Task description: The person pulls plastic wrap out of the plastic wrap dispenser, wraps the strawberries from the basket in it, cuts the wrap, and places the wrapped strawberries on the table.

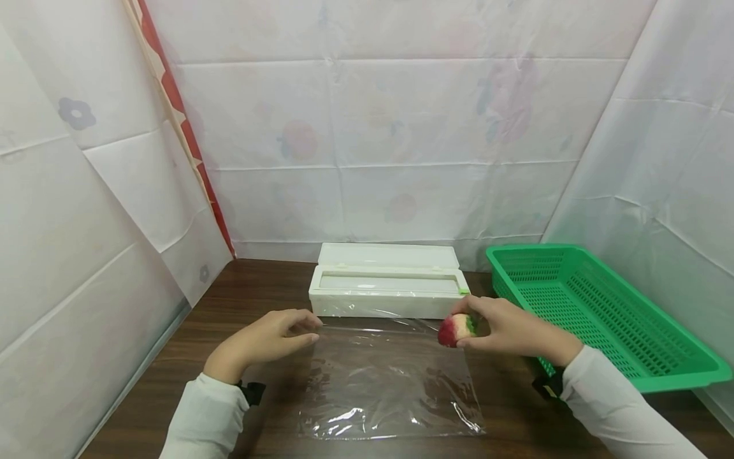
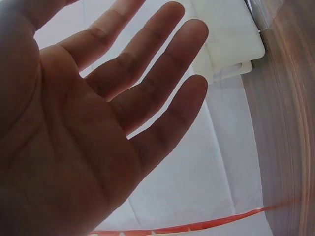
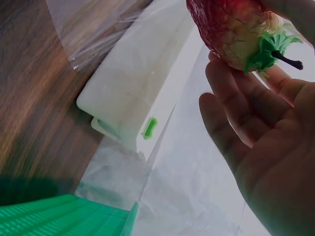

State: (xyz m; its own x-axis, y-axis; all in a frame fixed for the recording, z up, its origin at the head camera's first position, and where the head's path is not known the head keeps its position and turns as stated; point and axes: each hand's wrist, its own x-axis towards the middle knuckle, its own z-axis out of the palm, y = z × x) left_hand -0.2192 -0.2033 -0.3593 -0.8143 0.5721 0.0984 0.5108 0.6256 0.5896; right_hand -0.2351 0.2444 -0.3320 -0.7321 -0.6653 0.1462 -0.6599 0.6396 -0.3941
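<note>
Film (image 1: 395,382), in the head view, lies creased on the dark surface (image 1: 252,299), with the white box (image 1: 390,305) at twelve o'clock. We judge that it could ruck or slide if a sleeve (image 1: 203,414) or fingertip caught its edge, and that the rounded fruit (image 1: 449,331) could slip and roll if the pinch on it loosened. The right hand (image 1: 507,326) grips that fruit between thumb and fingers, at nine o'clock from the palm, near the upper right corner of the film. The green basket (image 1: 585,331) sits at three o'clock from this hand. The left hand (image 1: 269,341) holds nothing; the fruit is at three o'clock from it, well apart.

In the left wrist view we see the palm with fingers loosely extended and slightly parted, the box at one o'clock in view.

In the right wrist view we find the fruit between one and two o'clock, stem (image 3: 287,60) outward, against the fingertips. We think so light a hold might let it drop.
</note>
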